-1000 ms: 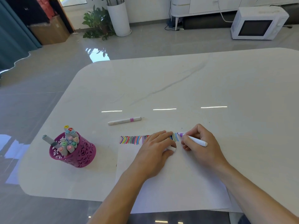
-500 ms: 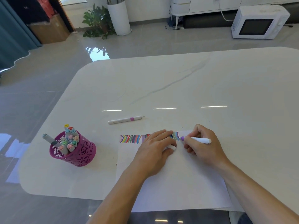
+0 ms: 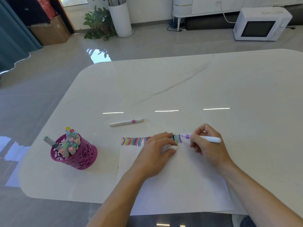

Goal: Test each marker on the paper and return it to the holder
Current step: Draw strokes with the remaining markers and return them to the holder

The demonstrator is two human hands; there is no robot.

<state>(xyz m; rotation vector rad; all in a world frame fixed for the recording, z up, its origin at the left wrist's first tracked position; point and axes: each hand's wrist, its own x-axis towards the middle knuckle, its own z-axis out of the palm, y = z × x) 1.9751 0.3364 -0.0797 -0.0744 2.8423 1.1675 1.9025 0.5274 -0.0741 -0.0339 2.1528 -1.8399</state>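
Note:
A white sheet of paper (image 3: pixel 177 185) lies on the table with a row of coloured strokes (image 3: pixel 132 141) along its top edge. My right hand (image 3: pixel 208 145) grips a white marker with a purple tip (image 3: pixel 208 138), its tip at the right end of the row. My left hand (image 3: pixel 157 151) rests flat on the paper and holds a small white cap (image 3: pixel 172 146) under the thumb. A magenta cut-out holder (image 3: pixel 77 154) with several markers stands at the left.
A capped white marker with a pink band (image 3: pixel 126 122) lies on the white marble table (image 3: pixel 196 89) beyond the paper. The table's rounded left edge is close to the holder. A microwave (image 3: pixel 260 24), a plant and a cardboard box are on the floor far behind.
My right hand has tilted the marker flatter and shifted slightly right, with the tip staying at the end of the stroke row. My left hand has stayed on the paper.

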